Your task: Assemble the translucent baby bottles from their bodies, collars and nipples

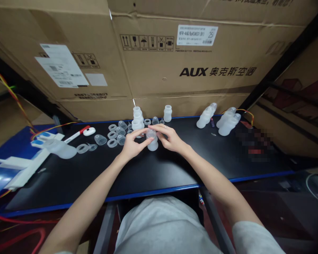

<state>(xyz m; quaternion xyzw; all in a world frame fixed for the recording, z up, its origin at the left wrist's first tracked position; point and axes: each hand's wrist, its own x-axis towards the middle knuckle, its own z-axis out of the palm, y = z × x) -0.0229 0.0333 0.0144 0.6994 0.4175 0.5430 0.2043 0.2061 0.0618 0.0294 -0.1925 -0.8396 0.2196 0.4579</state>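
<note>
A small translucent baby bottle (153, 145) stands upright near the middle of the black table, with a clear top on it. My left hand (134, 144) grips its upper part from the left, thumb in front. From the right, my right hand (171, 139) closes its fingers round the same top, partly hiding it. Just behind, open bottles (137, 121) stand in a row, and one more open bottle (168, 113) is set apart. Left of my hands lie several ring collars (112, 135), clear domed caps (100, 139) and a small nipple (92, 146).
Bottles with tops stand at the right, in a left group (204, 118) and a right group (228, 122). A larger bottle (63, 149) lies at the left by a white oval item (89, 131). A large cardboard box (153, 81) walls off the back.
</note>
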